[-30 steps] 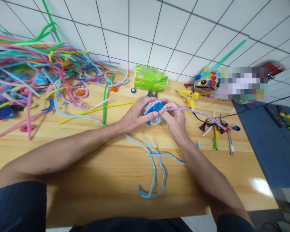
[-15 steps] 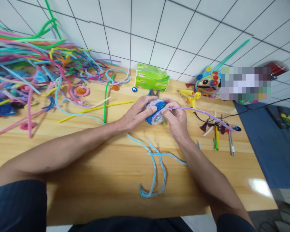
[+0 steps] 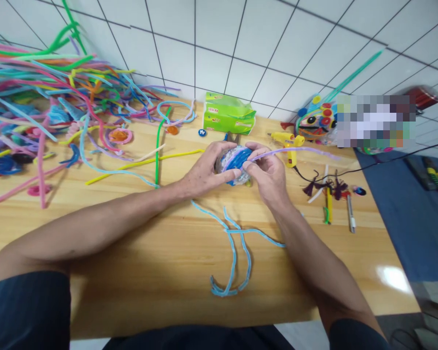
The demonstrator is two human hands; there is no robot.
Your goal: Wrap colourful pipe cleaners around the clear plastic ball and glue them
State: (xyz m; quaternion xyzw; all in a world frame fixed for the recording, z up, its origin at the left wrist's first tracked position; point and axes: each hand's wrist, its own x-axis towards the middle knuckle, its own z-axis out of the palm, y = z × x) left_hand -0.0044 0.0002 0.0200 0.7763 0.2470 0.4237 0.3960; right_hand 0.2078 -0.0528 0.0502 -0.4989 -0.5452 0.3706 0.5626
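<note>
Between my hands, above the middle of the table, is a rounded bundle (image 3: 241,158) with blue, purple and clear-grey bands. My left hand (image 3: 209,170) is wrapped around its left side, thumb pressed across the front. The fingers and thumb of my right hand (image 3: 266,170) pinch a purple pipe cleaner (image 3: 295,149) at the bundle's right side; its free end stretches out to the right. Light blue pipe cleaners (image 3: 233,257), bent and crossing, lie on the table below my hands. Behind the bundle, pliers (image 3: 232,138) are partly hidden by my fingers.
A large heap of coloured pipe cleaners (image 3: 58,87) covers the left back. By the wall stands a green tissue pack (image 3: 228,114). A yellow glue gun (image 3: 288,142) with a black cord lies right of it. Farther right are a decorated mask-like piece (image 3: 314,119) and a utility knife (image 3: 351,214).
The bundle has turned a little in my hands, so its bands show at a different slant. The purple pipe cleaner's free end has swung upward. My left hand keeps its hold.
</note>
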